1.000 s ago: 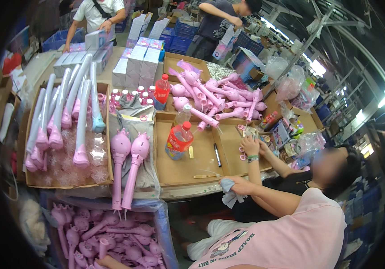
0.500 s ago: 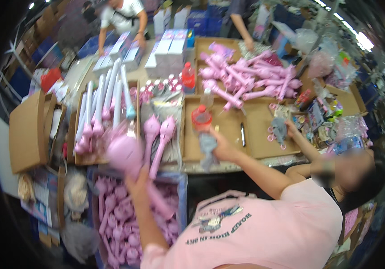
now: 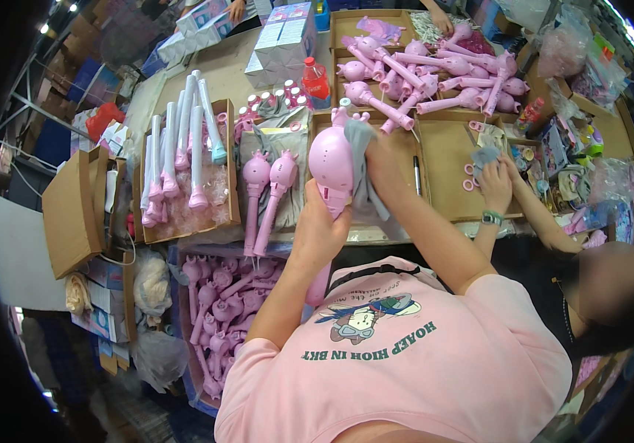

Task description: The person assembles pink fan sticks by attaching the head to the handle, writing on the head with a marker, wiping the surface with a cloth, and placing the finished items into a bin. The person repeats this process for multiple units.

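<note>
My left hand (image 3: 322,232) grips the handle of a pink toy wand (image 3: 331,164), a rounded head with a small crown on top, held upright before my chest. My right hand (image 3: 385,171) clasps a grey cloth (image 3: 361,159) against the right side of the wand's head. The cloth hides part of its fingers. Two similar wands (image 3: 281,173) lie side by side on a grey mat to the left. Below them, a blue-rimmed bin (image 3: 178,284) holds many more pink wands.
A cardboard box (image 3: 233,203) of white-tubed wands stands left. Pink wands (image 3: 405,74) are heaped in a far tray. A black pen (image 3: 416,176) lies in a nearer tray. At right, a co-worker's hands (image 3: 495,183) handle grey cloth. A red-labelled bottle (image 3: 315,83) stands at the back.
My left hand has brought the wand from over the bin to the right, upright before me. My right hand's cloth now meets its head. The co-worker's hands have come together.
</note>
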